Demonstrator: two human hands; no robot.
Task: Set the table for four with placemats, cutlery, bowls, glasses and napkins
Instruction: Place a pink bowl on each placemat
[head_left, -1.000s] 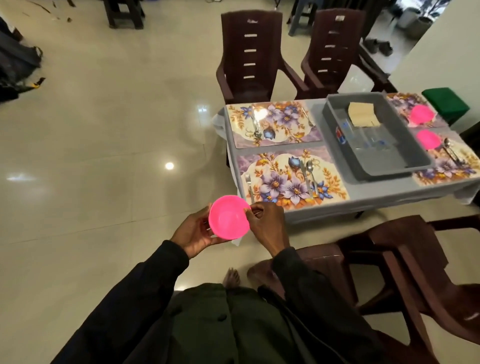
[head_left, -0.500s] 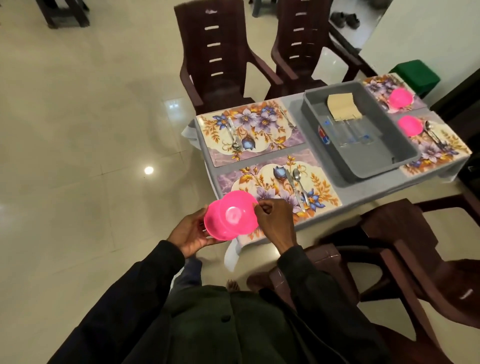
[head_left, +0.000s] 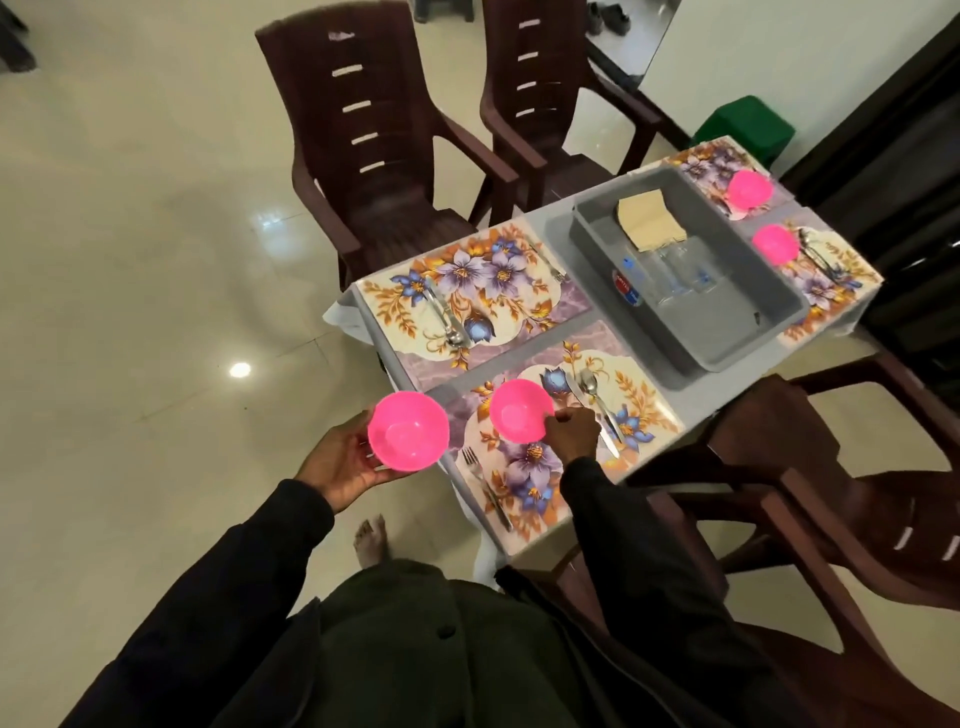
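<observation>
Separated since before, one pink bowl (head_left: 519, 410) is pinched at its rim by the right hand (head_left: 571, 434) over the near placemat (head_left: 647, 410); the second bowl (head_left: 408, 431), loosely cupped by the left hand (head_left: 332, 467) off the table (head_left: 553, 228), may fall.

The bin (head_left: 727, 332) is sitting centrally on the table (head_left: 698, 397). Left of it are lying the near mat (head_left: 524, 467) and far mat (head_left: 498, 280). Right of it are the third mat (head_left: 698, 166), carrying the far bowl (head_left: 748, 189), and the fourth mat (head_left: 831, 296), carrying the near bowl (head_left: 775, 244). The right hand (head_left: 571, 434) is holding a third bowl (head_left: 521, 410) over the near mat, and the left hand (head_left: 337, 462) a fourth bowl (head_left: 409, 431) left of the table.
</observation>
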